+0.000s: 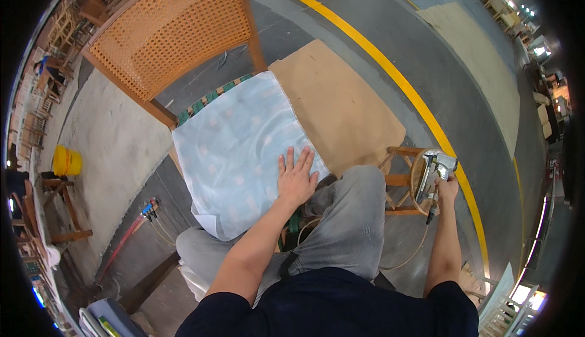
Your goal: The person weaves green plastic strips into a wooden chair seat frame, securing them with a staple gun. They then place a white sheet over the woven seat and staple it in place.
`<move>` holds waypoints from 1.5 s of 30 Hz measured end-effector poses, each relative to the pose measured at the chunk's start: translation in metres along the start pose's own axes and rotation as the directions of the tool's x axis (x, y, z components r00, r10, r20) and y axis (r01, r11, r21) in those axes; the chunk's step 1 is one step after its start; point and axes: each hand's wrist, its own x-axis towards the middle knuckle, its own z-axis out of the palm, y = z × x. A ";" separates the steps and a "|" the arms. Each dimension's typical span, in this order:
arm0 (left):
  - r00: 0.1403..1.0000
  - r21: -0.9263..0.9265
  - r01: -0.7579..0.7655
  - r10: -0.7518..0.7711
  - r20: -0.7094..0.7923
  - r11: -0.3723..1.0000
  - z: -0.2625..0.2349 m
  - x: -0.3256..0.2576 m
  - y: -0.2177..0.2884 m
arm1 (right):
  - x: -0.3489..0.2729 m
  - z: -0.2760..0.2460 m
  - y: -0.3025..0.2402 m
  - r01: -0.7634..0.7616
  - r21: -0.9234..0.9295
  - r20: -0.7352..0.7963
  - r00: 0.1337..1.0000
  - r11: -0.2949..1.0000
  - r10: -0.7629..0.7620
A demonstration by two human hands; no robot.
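Note:
My left hand [297, 175] lies flat with fingers spread on a pale blue, sheer fabric [237, 148]. This fabric covers the seat of a wooden chair with a woven cane backrest [183, 23]. Green webbing [211, 96] shows along the seat's back edge. Off to the right, my right hand [448, 191] is wrapped round the grip of a silver pneumatic staple gun [445, 160]. The gun is over a small wooden stool [399, 180], and I cannot tell whether it rests on it. A thin air hose [417, 248] trails below the gun.
Brown cardboard [335, 105] lies on the floor beyond the seat. A yellow line [390, 69] curves along the grey floor at right. To the left are air-line fittings [149, 209] with a red hose [119, 248], and a yellow bucket [67, 161]. More chair frames stand far left.

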 end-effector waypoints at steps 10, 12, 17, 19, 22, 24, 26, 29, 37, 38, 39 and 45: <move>1.000 -0.011 -0.019 0.019 0.003 1.000 -0.006 -0.006 -0.011 | -0.068 0.004 -0.202 0.286 0.172 0.629 0.704 0.943 -0.329; 1.000 -0.006 -0.022 0.022 0.000 1.000 -0.007 -0.009 -0.013 | -0.100 0.039 -0.231 0.440 0.307 0.711 0.484 0.844 -0.511; 0.995 0.012 -0.001 -0.001 0.101 1.000 -0.006 -0.004 -0.014 | -0.144 0.112 -0.266 0.798 0.452 0.852 -0.255 0.398 -0.456; 0.994 0.010 0.010 -0.011 0.105 1.000 -0.007 -0.004 -0.014 | -0.152 0.133 -0.264 0.862 0.330 0.935 -0.243 0.385 -0.257; 0.995 -0.018 0.025 -0.023 0.100 1.000 -0.007 -0.004 -0.016 | -0.156 0.148 -0.259 0.896 0.291 0.955 -0.250 0.336 -0.159; 0.994 -0.029 0.026 -0.023 0.108 0.999 -0.008 -0.004 -0.015 | -0.153 0.156 -0.250 0.889 0.355 0.930 -0.304 0.289 -0.205; 0.991 -0.016 0.030 -0.028 0.132 0.999 -0.009 -0.003 -0.015 | -0.151 0.161 -0.245 0.903 0.351 0.930 -0.305 0.249 -0.206; 0.988 -0.014 0.026 -0.023 0.151 1.000 -0.010 -0.002 -0.014 | -0.148 0.167 -0.237 0.919 0.336 0.933 -0.296 0.207 -0.203; 0.994 -0.026 0.018 -0.015 0.108 0.999 -0.009 -0.003 -0.016 | -0.155 0.169 -0.241 0.957 0.269 0.959 -0.256 0.105 -0.122; 0.994 -0.033 0.016 -0.013 0.107 0.999 -0.009 -0.003 -0.016 | -0.158 0.169 -0.242 0.964 0.246 0.966 -0.236 0.101 -0.102; 0.995 -0.034 0.017 -0.013 0.102 0.999 -0.009 -0.002 -0.015 | -0.158 0.169 -0.243 0.970 0.222 0.973 -0.215 0.096 -0.083; 0.999 -0.094 0.014 -0.010 0.039 0.995 -0.007 0.009 -0.022 | -0.137 0.149 -0.242 0.775 0.433 0.883 -0.262 0.460 -0.389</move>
